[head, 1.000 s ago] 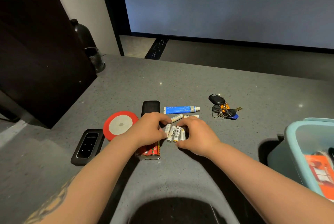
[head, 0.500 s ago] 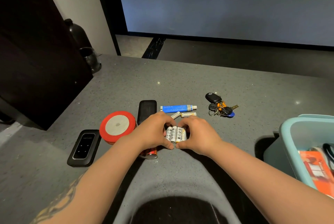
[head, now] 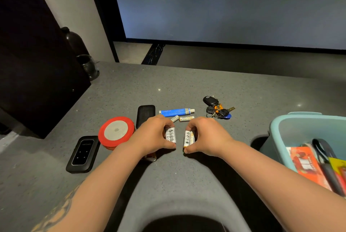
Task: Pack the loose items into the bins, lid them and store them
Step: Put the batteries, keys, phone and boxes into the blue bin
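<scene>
- Grey speckled worktop (head: 187, 85), dim room.
- Left hand (head: 152, 135): fingers closed on a clutch of batteries (head: 170, 134).
- Right hand (head: 207, 136): fingers closed on more batteries (head: 188, 138).
- Two loose batteries (head: 182, 118) just beyond.
- Step: gathering; next, carry right to the blue bin (head: 277, 128).

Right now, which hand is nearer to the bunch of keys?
Right. The right hand sits just near and left of the bunch of keys, gripping batteries. The left hand is farther left, beyond the right one, next to the red tape roll.
</scene>
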The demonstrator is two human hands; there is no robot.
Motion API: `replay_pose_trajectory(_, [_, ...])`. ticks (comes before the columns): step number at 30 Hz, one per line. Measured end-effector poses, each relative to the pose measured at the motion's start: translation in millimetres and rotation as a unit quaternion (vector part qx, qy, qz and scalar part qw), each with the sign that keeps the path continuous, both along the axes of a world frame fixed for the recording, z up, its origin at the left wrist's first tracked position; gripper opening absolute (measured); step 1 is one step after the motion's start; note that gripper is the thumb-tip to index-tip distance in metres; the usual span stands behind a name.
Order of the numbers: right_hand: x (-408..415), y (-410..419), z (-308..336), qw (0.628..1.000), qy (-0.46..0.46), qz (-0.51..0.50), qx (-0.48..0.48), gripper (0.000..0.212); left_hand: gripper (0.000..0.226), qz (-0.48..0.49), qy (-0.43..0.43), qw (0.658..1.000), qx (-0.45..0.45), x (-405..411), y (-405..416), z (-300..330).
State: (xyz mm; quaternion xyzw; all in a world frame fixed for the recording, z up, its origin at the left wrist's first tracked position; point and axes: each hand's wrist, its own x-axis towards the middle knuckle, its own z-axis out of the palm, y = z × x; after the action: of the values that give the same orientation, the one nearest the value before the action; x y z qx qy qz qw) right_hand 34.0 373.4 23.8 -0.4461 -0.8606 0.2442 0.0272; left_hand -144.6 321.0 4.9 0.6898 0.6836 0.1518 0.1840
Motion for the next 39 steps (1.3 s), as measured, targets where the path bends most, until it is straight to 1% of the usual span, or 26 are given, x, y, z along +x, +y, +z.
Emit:
replay_pose_trajectory(3, [37.6, -12.7, 39.2, 0.999, 0.031, -0.021, 0.034, 0.041, 0.050, 0.024, -0.046, 0.997, 0.065, 17.2, -10.6, 30.7])
replay_pose_trajectory(7, [118.8, -36.6, 83.8, 0.985, 0.112, -0.080, 0.102, 0.047, 0.048, 0.006, -0.103, 0.983, 0.154, 70.2, -27.1, 76.7])
replay_pose_trajectory(9, [162.5, -48.1, 94.7, 0.977, 0.120, -0.119, 0.132, 0.046, 0.047, -0.006, -0.141, 0.974, 0.177, 105.7, -34.3, 88.4])
replay_pose_trajectory(12, [222.1, -59.7, 95.8, 0.963, 0.110, -0.194, 0.152, 0.046, 0.047, -0.026, -0.177, 0.970, 0.167, 157.0, -40.0, 90.7])
replay_pose_trajectory(15, [268.0, -67.5, 88.4, 0.958, 0.090, -0.232, 0.143, 0.047, 0.049, -0.052, -0.157, 0.975, 0.149, 198.1, -40.6, 85.8])
replay_pose_trajectory(18, [295.9, -70.0, 78.1, 0.958, 0.080, -0.239, 0.137, 0.047, 0.053, -0.058, -0.142, 0.977, 0.147, 224.0, -36.9, 80.5])
replay_pose_trajectory(21, [305.9, -63.3, 68.5, 0.963, 0.074, -0.229, 0.125, 0.049, 0.052, -0.057, -0.130, 0.978, 0.153, 240.9, -30.4, 77.7])
replay_pose_trajectory(23, [300.1, -53.5, 63.5, 0.971, 0.058, -0.201, 0.116, 0.051, 0.054, -0.056, -0.116, 0.980, 0.154, 249.4, -26.1, 76.0])
replay_pose_trajectory(27, [268.7, -26.8, 52.3, 0.990, 0.019, -0.110, 0.086, 0.050, 0.058, -0.041, -0.066, 0.986, 0.145, 257.1, -18.8, 69.7])
replay_pose_trajectory(30, [244.3, -8.5, 41.3, 0.994, -0.041, -0.042, 0.090, 0.055, 0.057, -0.004, -0.030, 0.988, 0.152, 249.1, -15.7, 65.6])
replay_pose_trajectory(33, [228.7, 5.0, 28.0, 0.994, -0.059, -0.019, 0.089, 0.055, 0.058, 0.025, -0.041, 0.985, 0.164, 238.0, -12.7, 63.9])
replay_pose_trajectory(39, [217.9, 9.5, 6.8, 0.995, -0.058, 0.005, 0.078, 0.055, 0.057, 0.002, -0.043, 0.984, 0.171, 235.0, -4.4, 59.3])
